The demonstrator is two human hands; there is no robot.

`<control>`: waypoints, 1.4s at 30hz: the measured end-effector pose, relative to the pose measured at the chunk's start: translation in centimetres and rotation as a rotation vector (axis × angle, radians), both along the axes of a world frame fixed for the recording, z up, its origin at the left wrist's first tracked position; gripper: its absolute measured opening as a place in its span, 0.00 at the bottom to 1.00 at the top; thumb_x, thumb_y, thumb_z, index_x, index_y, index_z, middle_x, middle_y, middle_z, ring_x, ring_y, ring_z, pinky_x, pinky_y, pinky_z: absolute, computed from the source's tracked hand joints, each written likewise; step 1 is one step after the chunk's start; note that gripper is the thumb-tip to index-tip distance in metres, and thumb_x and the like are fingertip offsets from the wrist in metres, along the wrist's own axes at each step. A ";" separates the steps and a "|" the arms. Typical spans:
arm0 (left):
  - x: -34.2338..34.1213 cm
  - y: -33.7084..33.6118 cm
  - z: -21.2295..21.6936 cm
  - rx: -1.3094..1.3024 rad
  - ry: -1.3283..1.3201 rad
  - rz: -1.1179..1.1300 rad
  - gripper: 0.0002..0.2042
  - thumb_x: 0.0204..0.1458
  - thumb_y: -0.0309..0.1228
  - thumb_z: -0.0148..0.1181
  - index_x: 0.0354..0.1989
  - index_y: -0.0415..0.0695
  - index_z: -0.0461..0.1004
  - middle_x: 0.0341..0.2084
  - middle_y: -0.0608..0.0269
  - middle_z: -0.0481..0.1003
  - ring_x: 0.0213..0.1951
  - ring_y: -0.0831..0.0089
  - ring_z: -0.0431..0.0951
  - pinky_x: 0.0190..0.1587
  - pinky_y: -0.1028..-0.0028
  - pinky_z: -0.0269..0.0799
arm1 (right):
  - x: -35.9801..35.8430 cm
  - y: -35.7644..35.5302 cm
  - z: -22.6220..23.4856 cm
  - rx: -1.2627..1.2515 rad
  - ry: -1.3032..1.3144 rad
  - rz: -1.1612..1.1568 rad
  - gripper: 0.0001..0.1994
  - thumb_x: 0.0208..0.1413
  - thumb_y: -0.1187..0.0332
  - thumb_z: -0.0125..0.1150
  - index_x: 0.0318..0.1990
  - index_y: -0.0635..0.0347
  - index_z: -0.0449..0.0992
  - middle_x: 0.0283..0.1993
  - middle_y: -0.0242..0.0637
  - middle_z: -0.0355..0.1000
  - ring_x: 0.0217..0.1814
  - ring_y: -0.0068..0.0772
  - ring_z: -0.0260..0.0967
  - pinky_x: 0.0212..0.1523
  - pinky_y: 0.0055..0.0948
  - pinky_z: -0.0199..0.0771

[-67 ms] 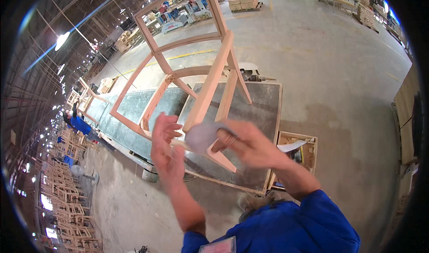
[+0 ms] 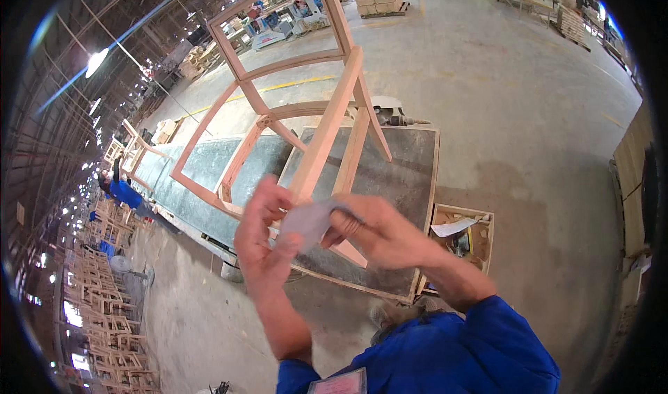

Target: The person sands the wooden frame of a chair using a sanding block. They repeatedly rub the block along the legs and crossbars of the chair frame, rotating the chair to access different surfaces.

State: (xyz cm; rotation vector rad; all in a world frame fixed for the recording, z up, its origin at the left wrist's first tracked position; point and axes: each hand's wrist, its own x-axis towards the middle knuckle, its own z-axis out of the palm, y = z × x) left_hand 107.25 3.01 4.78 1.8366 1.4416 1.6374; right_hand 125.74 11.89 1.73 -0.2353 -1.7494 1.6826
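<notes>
Against the frame a tenth of a second earlier, almost nothing has shifted: both hands stay raised over the near end of the unfinished pale wooden chair frame [image 2: 306, 116], and the small grey sheet of sandpaper [image 2: 306, 221] remains between them, so the sheet is seemingly being folded or readied, not yet rubbed on wood. The left hand [image 2: 263, 237] curls its fingers onto the sheet's left and lower edge; the right hand [image 2: 376, 230] pinches its right edge between thumb and fingertips. Under the chair frame lies a dark-topped workbench [image 2: 403, 178]; right of it stands an open wooden box [image 2: 463, 235].
</notes>
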 end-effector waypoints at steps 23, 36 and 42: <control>-8.6 26.3 1.4 -0.204 0.847 -0.402 0.16 0.60 0.35 0.56 0.56 0.58 0.79 0.59 0.69 0.75 0.73 0.60 0.57 0.74 0.41 0.26 | -14.5 -1.0 -12.9 0.060 -0.081 -0.532 0.27 0.52 0.56 0.72 0.52 0.65 0.71 0.43 0.54 0.77 0.47 0.54 0.77 0.47 0.43 0.76; -9.5 10.0 -8.7 0.072 -0.169 -0.775 0.23 0.66 0.36 0.46 0.68 0.46 0.67 0.69 0.54 0.64 0.74 0.53 0.51 0.75 0.54 0.35 | -17.6 -0.8 -16.9 0.136 0.208 -1.022 0.37 0.60 0.33 0.47 0.48 0.66 0.72 0.40 0.40 0.75 0.42 0.34 0.73 0.45 0.35 0.73; -9.2 20.9 -5.8 0.051 -0.227 -0.703 0.25 0.68 0.37 0.41 0.71 0.42 0.61 0.73 0.54 0.57 0.77 0.54 0.42 0.76 0.58 0.35 | -19.0 -1.0 -19.3 0.034 0.310 -0.828 0.43 0.57 0.26 0.45 0.53 0.64 0.69 0.43 0.42 0.73 0.45 0.40 0.74 0.46 0.38 0.75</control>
